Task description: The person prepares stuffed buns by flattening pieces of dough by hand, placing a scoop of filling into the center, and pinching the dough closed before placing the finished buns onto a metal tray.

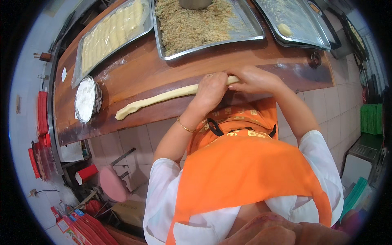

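Grip: the left hand (212, 89) is curled over the dough rope (163, 97) near its right end; the right hand (254, 79) grasps that end between thumb and fingers.
Hands: side by side, close together, a short bit of dough showing between them.
Rope: long, pale yellow, along the table's (171, 73) near edge, running left from the hands and slanting toward the person; its left tip is flattened and slightly wider.
Bowl: left of the rope's free tip, apart from it, filled with white flour (86, 98).
Left tray (122, 49): beyond the bowl, with pale dough strips (112, 30) in rows under clear film.
Middle tray (212, 45): beyond the rope, spread with brownish crumbly filling (183, 28), its right part thinly covered; a metal pot (195, 3) stands in it at the upper edge of view.
Right tray (300, 20): dusted with flour, one dough ball (284, 29) near its left side.
Cup (315, 59): small, dark, round, near the table's right end.
Wear: orange apron (253, 175) over white sleeves; bangle (185, 125) on the left wrist.
Floor (322, 102): pale tiles; a pink stool (113, 183) at lower left.
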The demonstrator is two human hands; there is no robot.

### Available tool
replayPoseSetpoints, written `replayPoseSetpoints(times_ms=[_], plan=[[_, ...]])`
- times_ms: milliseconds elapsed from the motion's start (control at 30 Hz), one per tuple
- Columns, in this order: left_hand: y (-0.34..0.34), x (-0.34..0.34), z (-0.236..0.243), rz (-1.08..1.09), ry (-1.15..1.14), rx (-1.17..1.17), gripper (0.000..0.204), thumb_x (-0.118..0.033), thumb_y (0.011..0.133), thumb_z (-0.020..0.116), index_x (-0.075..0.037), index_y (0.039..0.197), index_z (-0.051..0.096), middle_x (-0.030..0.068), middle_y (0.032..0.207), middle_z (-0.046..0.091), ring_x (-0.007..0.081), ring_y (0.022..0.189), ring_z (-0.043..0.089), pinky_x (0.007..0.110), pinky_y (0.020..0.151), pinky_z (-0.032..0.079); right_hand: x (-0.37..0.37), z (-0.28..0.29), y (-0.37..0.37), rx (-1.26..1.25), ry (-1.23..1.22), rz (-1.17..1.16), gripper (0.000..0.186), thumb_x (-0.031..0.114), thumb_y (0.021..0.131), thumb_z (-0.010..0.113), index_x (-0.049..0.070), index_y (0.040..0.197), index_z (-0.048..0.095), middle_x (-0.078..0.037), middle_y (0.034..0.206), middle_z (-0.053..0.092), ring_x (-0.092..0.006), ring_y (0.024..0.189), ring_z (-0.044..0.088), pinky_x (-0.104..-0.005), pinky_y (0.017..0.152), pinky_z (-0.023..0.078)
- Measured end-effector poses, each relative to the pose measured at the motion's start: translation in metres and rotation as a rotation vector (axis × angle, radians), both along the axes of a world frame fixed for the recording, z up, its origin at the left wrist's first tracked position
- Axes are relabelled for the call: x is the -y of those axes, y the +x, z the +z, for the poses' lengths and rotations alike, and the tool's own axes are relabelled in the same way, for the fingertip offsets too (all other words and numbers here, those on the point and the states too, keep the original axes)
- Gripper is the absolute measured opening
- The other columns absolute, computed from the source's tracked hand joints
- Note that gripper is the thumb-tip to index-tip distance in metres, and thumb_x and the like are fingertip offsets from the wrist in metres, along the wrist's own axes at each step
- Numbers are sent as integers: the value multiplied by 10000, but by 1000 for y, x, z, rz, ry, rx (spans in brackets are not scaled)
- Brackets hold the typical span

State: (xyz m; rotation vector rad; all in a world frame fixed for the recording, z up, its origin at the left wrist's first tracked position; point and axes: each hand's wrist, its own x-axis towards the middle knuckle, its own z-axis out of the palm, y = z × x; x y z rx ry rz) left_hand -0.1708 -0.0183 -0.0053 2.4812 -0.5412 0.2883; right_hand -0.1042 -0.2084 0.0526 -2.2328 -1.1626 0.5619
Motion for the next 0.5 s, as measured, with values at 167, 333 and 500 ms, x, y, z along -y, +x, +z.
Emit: replayPoseSetpoints(times_ms=[167, 333, 500], plan=[[3, 5, -1, 18, 151, -5, 81, -80, 856, 573, -21, 903, 601, 203, 850, 660, 394, 826, 647, 480, 779, 500, -3, -6, -3, -2, 14, -35, 308, 228, 865, 660, 26, 1097, 642, -266, 992, 680, -452, 968, 634, -490, 842, 501], [5, 15, -4, 50, 293, 73, 83, -71, 850, 548, -38, 907, 597, 166, 843, 647, 345, 821, 653, 451, 791, 490, -2, -32, -5, 130, -27, -110, 263, 180, 856, 585, -20, 1009, 662, -284, 970, 680, -438, 928, 659, -495, 831, 517], [6, 29, -19, 148, 424, 109, 93, -102, 836, 567, -49, 907, 593, 137, 875, 610, 299, 819, 640, 420, 803, 460, -10, -28, -16, 231, -224, -211, 241, 154, 824, 550, -25, 917, 682, -279, 888, 686, -416, 812, 686, -506, 785, 534]])
